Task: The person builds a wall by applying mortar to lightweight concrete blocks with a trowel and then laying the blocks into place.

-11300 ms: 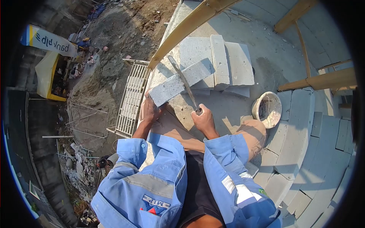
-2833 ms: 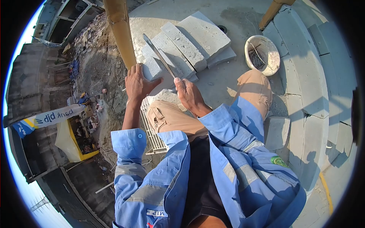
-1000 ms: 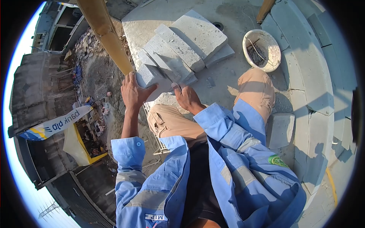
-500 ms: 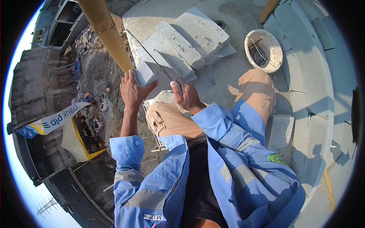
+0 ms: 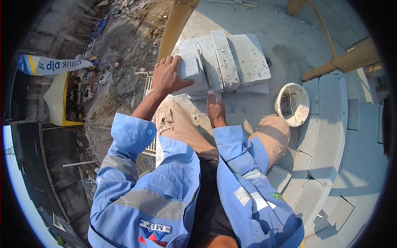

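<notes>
My left hand (image 5: pixel 168 76) is clasped over the near left end of a pale grey block (image 5: pixel 191 71), fingers along its far side and thumb on its near face. A long thin blade (image 5: pixel 202 62) lies against the block's right side, pointing away from me. My right hand (image 5: pixel 216 109) is closed around the near end of that blade, thumb on top; the handle is hidden in the fist. Just right of the blade, more rough slabs are stacked, among them a narrow one (image 5: pixel 224 58) and a wide one (image 5: pixel 249 58).
A whitish bucket (image 5: pixel 304 105) with thin rods or nails inside stands beyond my right knee. A tan post (image 5: pixel 178 25) rises behind my left hand, and another (image 5: pixel 351 60) slants at the right. Rubble ground (image 5: pixel 124 49) lies at the left, seemingly lower down. Blocks form a wall (image 5: pixel 331 124) at the right.
The view has turned and shifted, so the blocks and bucket appear further right. The blade now points more directly away from me. Both hands keep their holds.
</notes>
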Tool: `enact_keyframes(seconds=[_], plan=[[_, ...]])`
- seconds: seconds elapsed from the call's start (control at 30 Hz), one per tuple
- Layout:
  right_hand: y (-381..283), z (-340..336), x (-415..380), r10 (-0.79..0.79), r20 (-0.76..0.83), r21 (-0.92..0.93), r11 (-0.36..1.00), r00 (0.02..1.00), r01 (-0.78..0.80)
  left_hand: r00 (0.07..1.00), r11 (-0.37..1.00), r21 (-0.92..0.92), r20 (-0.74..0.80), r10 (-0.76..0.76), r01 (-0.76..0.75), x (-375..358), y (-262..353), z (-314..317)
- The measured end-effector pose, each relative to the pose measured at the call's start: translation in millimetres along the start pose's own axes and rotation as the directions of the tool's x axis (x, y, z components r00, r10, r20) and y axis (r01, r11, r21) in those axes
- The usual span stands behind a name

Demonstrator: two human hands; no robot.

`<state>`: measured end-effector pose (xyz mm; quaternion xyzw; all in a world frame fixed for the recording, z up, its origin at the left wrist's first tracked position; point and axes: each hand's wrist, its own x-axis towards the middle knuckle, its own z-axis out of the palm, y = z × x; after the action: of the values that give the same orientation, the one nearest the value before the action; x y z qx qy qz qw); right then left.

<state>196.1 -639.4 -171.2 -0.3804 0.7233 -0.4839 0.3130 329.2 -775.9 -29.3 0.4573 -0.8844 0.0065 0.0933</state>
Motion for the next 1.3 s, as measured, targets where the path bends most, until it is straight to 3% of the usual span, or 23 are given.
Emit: enact_keyframes(seconds=[0.07,0.13,0.17,0.2,0.27,0.3,0.33,0.4,0.43,0.47,0.53,0.57,0.7,0.77,0.8,0.87,0.9,1.07,1.13,1.17,1.2,1.27,1.3], plan=[[-11.7,-11.2,-5.5,-0.032,0.057,0.06,0.998,0.998,0.028,0.995,0.997,-0.005,0.062,-0.077,0.078,-1.1,-1.0,-0.6],[-11.8,-13.7,-7.0,-0.046,0.011,0.249,0.968,0.999,0.042,0.996,0.997,-0.056,0.08,-0.048,0.052,-3.0,-1.4,-0.1],[-0.4,0.0,-1.2,-0.264,-0.167,0.108,0.953,0.95,0.283,0.993,0.995,-0.071,0.099,-0.057,0.065,-2.5,-1.3,-2.0],[13.4,2.4,-0.1,-0.28,-0.152,0.099,0.95,0.948,0.297,0.993,0.993,-0.08,0.087,-0.075,0.082,-3.8,-0.7,-0.5],[25.2,5.1,5.5,0.116,0.135,0.128,0.983,0.984,-0.134,0.993,0.995,-0.073,0.094,-0.065,0.072,-3.2,-1.1,-1.4],[26.8,5.6,5.3,0.14,0.141,0.226,0.959,0.98,-0.169,0.994,0.994,-0.068,0.07,-0.079,0.084,3.1,-4.2,-4.5],[15.5,1.5,3.5,0.134,0.154,0.216,0.962,0.979,-0.165,0.992,0.994,-0.064,0.092,-0.083,0.089,2.2,-2.7,-5.6],[-13.0,-16.0,-4.0,-0.085,0.032,0.334,0.94,0.996,0.07,0.987,0.991,-0.073,0.126,-0.102,0.112,-2.9,3.6,-3.8],[-38.7,-20.0,-14.5,-0.044,0.0,0.468,0.883,0.999,0.039,0.985,0.992,-0.059,0.138,-0.106,0.115,-2.8,5.1,-5.3],[-17.4,-6.3,-12.8,-0.049,0.01,0.465,0.885,0.999,0.038,0.983,0.993,-0.042,0.148,-0.107,0.114,-2.8,4.8,-6.9],[46.0,23.2,-0.7,-0.153,0.01,0.12,0.981,0.988,0.15,0.984,0.992,-0.042,0.144,-0.108,0.116,-1.9,3.3,-7.1],[18.9,4.7,-8.1,0.21,0.221,0.314,0.909,0.952,-0.273,0.983,0.993,-0.042,0.152,-0.1,0.107,-3.3,4.3,-5.7],[0.3,-16.7,-9.7,0.253,0.211,0.343,0.886,0.944,-0.314,0.989,0.993,-0.074,0.123,-0.084,0.093,-6.4,0.2,4.7],[-21.0,-26.6,-8.6,0.015,0.077,0.506,0.861,0.997,-0.052,0.995,0.993,-0.081,0.066,-0.076,0.081,-5.0,-0.5,4.1],[-4.6,-20.1,-5.8,0.024,0.067,0.508,0.86,0.997,-0.055,0.995,0.994,-0.082,0.072,-0.063,0.069,-5.4,0.1,3.6],[40.3,3.7,6.9,-0.092,-0.002,0.122,0.988,0.996,0.092,0.987,0.993,-0.065,0.13,-0.094,0.103,-2.6,1.1,-0.8],[43.0,8.8,8.9,0.209,0.211,0.092,0.968,0.955,-0.232,0.993,0.994,-0.066,0.091,-0.08,0.086,-4.3,1.2,-0.8],[6.4,-7.6,7.6,0.068,0.086,0.211,0.974,0.994,-0.085,0.979,0.993,-0.046,0.18,-0.097,0.107,-1.5,2.9,-4.8],[-18.6,-16.8,-1.8,-0.078,-0.087,0.423,0.9,0.993,0.108,0.994,0.998,-0.023,0.092,-0.058,0.061,-2.5,0.3,0.4],[-7.7,-9.8,-1.9,-0.135,-0.163,0.305,0.935,0.977,0.18,0.997,0.999,0.002,0.063,-0.051,0.051,-3.4,1.6,0.9],[14.9,3.3,2.1,-0.121,-0.197,0.309,0.934,0.973,0.179,0.998,1.0,0.004,0.066,-0.013,0.013,-1.2,1.9,-0.2],[56.0,24.1,6.9,0.049,0.016,-0.043,0.998,0.999,-0.048,0.992,0.998,0.02,0.108,-0.062,0.061,-1.2,4.6,-2.6],[47.8,16.1,9.3,0.054,0.12,-0.012,0.999,0.991,-0.053,0.99,0.997,0.021,0.114,-0.08,0.078,-1.1,5.9,-4.1]])
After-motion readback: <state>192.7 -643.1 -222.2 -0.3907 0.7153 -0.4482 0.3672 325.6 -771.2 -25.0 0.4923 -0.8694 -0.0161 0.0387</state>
